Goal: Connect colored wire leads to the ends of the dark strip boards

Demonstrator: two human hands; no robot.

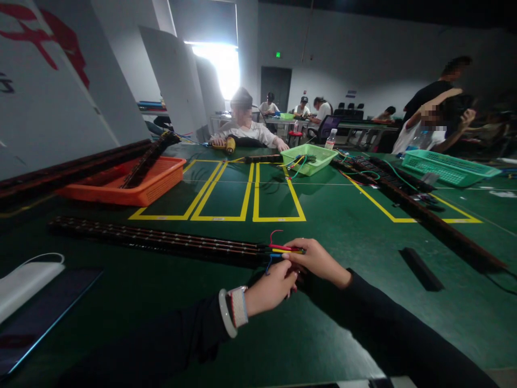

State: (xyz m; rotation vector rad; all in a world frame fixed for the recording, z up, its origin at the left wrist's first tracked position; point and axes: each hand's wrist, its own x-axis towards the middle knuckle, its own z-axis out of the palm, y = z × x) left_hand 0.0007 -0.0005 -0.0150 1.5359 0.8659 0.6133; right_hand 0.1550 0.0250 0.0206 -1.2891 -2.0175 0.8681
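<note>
Panels with red markings [52,37] stand at the far left, above a dark green tabletop [137,285]. Near its left edge lie a white device [32,288] with a looped cord and a dark flat slab [52,312]. Farther back, an orange tray [161,180] has a dark strip [149,159] tilted in it. Just in front, a long dark bundle [161,240] lies flat, its right end reaching the hands.

Yellow outlines [218,218] mark the middle of the surface. Behind them a person in white [244,129] sits at the far edge, before a bright window [220,64].

The right hand [319,261] is closed, pinching the bundle's coloured wires [278,249]; the left hand [269,288] has curled fingers against it, its exact grip hidden.

A light green basket [313,167] sits beyond, with a grey door [276,89] and green exit sign [278,55] on the back wall. At right, a short black strip [420,269] lies alone near a brown-edged length [444,231]; a teal basket [448,170] stands behind, two people beside it.
</note>
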